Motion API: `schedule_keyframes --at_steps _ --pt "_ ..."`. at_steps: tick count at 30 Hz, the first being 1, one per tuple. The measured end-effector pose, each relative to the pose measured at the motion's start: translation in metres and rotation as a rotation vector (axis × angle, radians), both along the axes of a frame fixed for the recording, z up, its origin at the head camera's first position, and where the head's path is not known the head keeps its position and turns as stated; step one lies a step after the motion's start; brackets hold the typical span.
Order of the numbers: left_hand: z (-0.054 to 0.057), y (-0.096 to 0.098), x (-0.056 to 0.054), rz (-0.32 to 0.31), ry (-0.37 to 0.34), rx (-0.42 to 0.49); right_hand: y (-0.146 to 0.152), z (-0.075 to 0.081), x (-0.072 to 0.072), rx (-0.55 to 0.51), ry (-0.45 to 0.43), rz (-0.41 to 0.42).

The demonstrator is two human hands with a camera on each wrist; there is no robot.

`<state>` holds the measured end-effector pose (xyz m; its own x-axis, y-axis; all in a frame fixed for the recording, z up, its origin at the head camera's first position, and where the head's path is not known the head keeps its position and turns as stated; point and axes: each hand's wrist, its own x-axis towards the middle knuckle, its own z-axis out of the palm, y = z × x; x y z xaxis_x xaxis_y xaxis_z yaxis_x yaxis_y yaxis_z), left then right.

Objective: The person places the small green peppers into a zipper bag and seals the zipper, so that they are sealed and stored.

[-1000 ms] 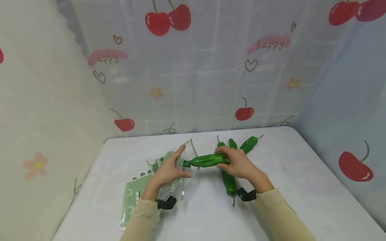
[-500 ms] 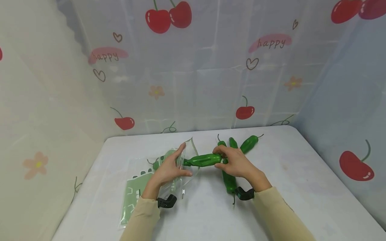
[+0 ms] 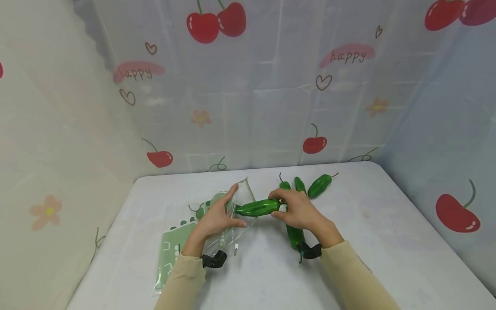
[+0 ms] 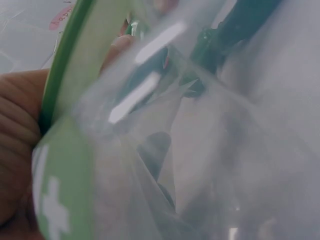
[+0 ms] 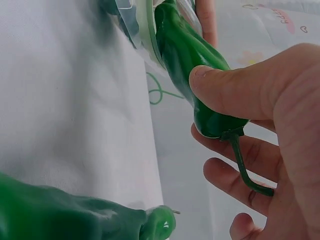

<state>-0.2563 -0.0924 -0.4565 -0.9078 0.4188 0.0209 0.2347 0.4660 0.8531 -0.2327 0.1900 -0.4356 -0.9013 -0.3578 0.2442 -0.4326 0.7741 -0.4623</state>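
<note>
- The held pepper (image 3: 255, 208), green and glossy, lies level with its narrow end inside the mouth of the clear bag (image 3: 224, 239); its stem points away from the bag, to the right.
- The right hand (image 3: 300, 209), to the right of the bag, pinches the held pepper near the stem end, with the thumb on one side and fingers on the other; the lower fingers curve loosely beside the stem.
- The left hand (image 3: 215, 217) is at the bag's left part, with thumb and forefinger spread wide along its mouth; how the remaining fingers lie cannot be told.
- A stemmed pepper (image 3: 199, 212) shows at the bag's left end; whether it is inside or behind the film is unclear.
- Right of the bag, partly covered by the right hand, lies a long pepper (image 3: 295, 236), its stem toward the near side.
- Three more peppers lie right of the bag, toward the far side: an upright-stemmed pepper (image 3: 285, 185), a slim pepper (image 3: 299, 184) and a slanted pepper (image 3: 320, 186).
- Left of the bag, a green-printed flat packet (image 3: 169, 252) lies on the white desk (image 3: 372, 249), partly under the left sleeve (image 3: 182, 282).
- Beyond the bag hangs a cherry-patterned curtain (image 3: 252, 112).
</note>
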Motion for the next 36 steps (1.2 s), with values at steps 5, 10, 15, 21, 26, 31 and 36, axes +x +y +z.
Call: schedule_keyframes --at_steps 5,10,15,21,26,31,36 --pt "0.001 0.001 -0.002 -0.005 0.0 0.0 -0.004 -0.001 -0.001 0.001 0.001 -0.005" --pt "0.001 0.001 -0.001 -0.006 -0.001 0.005 -0.009 -0.004 0.0 0.004 0.012 0.006" --pt "0.0 0.001 -0.001 -0.018 0.0 0.003 -0.013 -0.006 0.001 0.004 0.018 0.007" --pt "0.002 0.0 -0.001 -0.024 -0.009 0.006 -0.016 -0.01 0.001 -0.034 0.036 0.044" --pt "0.002 0.0 0.0 -0.035 -0.022 0.018 -0.019 -0.014 0.0 -0.074 0.0 0.076" --pt "0.002 -0.001 0.001 -0.036 -0.021 0.022 -0.021 -0.017 0.0 -0.089 -0.015 0.081" --pt "0.001 -0.001 0.0 -0.029 -0.011 0.007 -0.023 -0.021 -0.001 -0.138 -0.011 0.083"
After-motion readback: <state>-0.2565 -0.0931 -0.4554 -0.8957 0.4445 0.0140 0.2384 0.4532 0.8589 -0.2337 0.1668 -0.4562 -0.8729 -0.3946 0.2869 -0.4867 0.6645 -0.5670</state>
